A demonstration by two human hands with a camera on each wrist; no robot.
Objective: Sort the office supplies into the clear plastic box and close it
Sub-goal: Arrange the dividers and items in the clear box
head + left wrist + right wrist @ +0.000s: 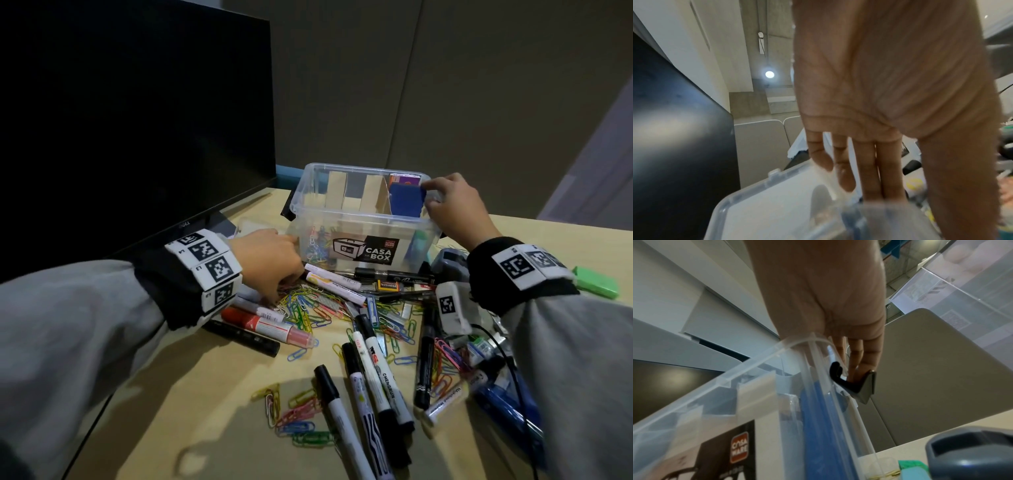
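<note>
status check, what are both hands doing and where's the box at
Right hand pinching blue pad at clear plastic box right end. Left hand down in paper clips by box. Box open; markers scattered on the desk.

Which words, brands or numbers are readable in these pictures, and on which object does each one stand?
"CASA BOX": black label on the clear plastic box.
"COSA WARE": red badge on that label.
"CHENGRUN": white marker.
"MS": same marker, partly hidden.
Print on the other markers and the wrist bands: too small or blurred.
</note>
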